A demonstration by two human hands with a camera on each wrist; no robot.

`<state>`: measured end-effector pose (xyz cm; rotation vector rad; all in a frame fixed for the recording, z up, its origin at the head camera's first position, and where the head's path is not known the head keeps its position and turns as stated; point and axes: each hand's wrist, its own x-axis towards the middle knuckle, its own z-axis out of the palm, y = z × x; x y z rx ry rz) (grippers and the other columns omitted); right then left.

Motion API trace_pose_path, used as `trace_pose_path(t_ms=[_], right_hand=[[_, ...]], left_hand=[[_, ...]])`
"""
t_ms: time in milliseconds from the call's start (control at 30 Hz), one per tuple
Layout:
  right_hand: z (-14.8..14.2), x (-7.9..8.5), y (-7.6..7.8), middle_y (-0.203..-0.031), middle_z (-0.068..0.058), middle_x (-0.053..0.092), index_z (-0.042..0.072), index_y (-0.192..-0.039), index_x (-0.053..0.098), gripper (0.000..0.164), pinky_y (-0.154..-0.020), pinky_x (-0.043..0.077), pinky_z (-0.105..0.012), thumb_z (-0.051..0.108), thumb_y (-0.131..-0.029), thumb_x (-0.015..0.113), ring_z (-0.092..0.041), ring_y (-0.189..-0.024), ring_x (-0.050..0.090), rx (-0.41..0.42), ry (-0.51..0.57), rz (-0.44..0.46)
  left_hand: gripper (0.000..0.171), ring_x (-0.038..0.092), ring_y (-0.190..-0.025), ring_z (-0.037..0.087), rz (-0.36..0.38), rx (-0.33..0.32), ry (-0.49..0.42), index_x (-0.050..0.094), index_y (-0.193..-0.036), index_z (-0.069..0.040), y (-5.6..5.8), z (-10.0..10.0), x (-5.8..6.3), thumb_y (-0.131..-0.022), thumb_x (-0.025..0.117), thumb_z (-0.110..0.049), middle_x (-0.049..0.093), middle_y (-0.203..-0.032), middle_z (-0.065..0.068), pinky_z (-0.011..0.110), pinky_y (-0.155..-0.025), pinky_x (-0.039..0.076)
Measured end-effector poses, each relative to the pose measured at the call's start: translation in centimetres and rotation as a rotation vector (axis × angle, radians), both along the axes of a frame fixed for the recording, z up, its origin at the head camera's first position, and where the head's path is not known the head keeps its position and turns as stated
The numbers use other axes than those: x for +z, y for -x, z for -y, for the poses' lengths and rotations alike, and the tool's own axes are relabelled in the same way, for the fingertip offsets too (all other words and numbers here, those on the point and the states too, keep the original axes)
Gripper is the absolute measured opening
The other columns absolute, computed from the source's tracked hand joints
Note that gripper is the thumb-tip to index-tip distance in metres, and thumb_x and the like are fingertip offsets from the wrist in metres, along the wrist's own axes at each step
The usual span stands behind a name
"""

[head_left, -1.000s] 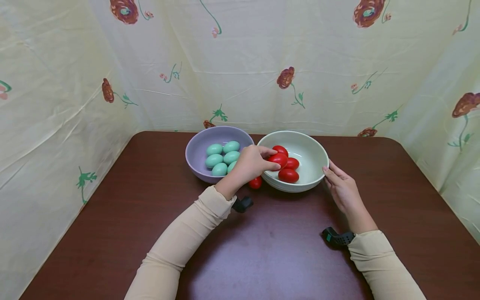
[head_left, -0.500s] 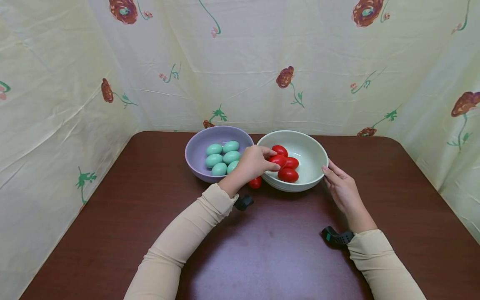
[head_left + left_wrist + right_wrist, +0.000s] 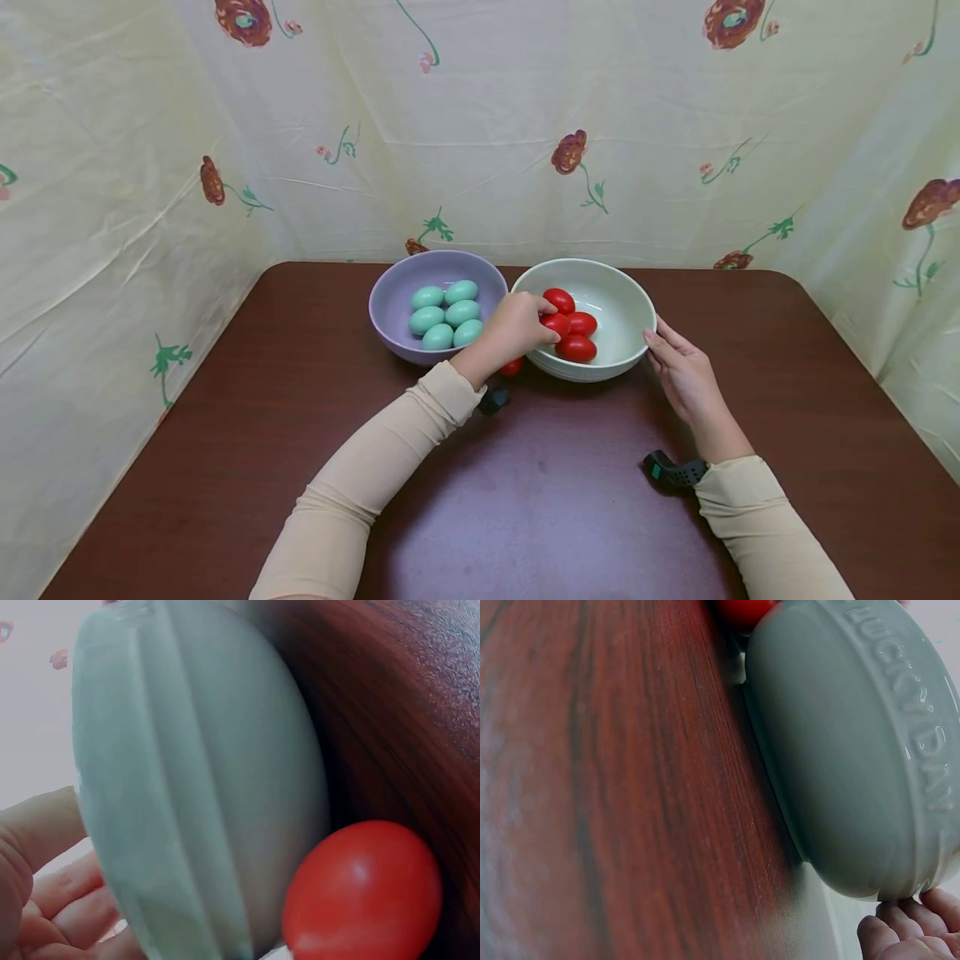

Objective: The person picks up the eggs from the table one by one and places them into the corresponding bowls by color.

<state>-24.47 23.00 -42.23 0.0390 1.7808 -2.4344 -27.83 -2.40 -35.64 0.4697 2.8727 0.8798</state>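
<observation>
In the head view my left hand reaches over the near-left rim of the pale green bowl. Its thumb and fingertips pinch a red egg inside, partly covered by the hand. Several other red eggs lie close by in that bowl. My right hand holds the bowl's right side, thumb at the rim and fingers against the outer wall. Another red egg rests on the table outside the bowl, mostly behind my left wrist in the head view.
A purple bowl with several mint-green eggs stands left of the pale green one, the two rims nearly meeting. Both are near the far edge of the dark brown table. A flowered curtain hangs behind.
My left hand has shifted slightly right and covers more of the pinched egg and of the egg on the table. The right hand and both bowls look about the same.
</observation>
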Motion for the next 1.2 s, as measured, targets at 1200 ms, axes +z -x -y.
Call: trace_pose_path(t_ms=[1200], right_hand=[[0.1,0.0,0.1,-0.165,-0.009,0.012,0.002,-0.154,0.021,0.07,-0.119,0.019,-0.028,0.018,-0.099,0.061,0.014,-0.113,0.057,-0.006,0.017,0.003]], left_hand=[[0.029,0.063,-0.092,0.017,-0.036,-0.047,0.137,0.077,-0.109,-0.012,0.7,-1.8,-1.4,-0.082,0.08,-0.024,0.076,-0.101,0.001,0.025,-0.081,0.051]])
